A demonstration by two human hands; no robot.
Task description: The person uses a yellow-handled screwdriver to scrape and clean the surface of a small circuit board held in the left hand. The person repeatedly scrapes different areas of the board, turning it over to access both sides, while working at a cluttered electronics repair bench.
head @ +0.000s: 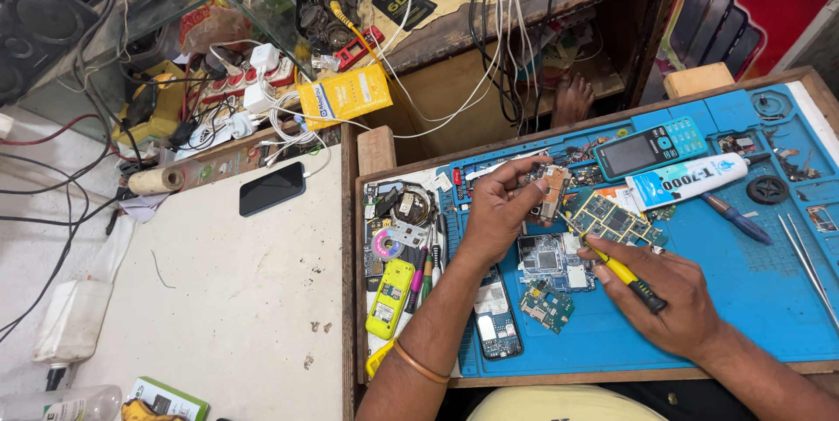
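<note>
Light: bright, even, from overhead — soft short shadows under the hands.
Glare: faint sheen on the glossy black phone screen point(272, 187).
Focus: centre sharp — far corners slightly soft.
Distortion: wide-angle bending at edges.

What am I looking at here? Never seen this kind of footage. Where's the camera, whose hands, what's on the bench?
There is one picture, taken by a camera worn on a person's head and looking down at their own two bare hands. No machine is involved.

The left hand pinches a small phone part in its fingers, lifted just above the blue work mat. The right hand holds a yellow-handled screwdriver, its tip pointing toward that part.

On the mat lie bare circuit boards, a teal keypad phone, a white glue tube, tweezers and a yellow phone at the left edge. A black smartphone sits on the white table beside it, with tangled cables behind.
</note>
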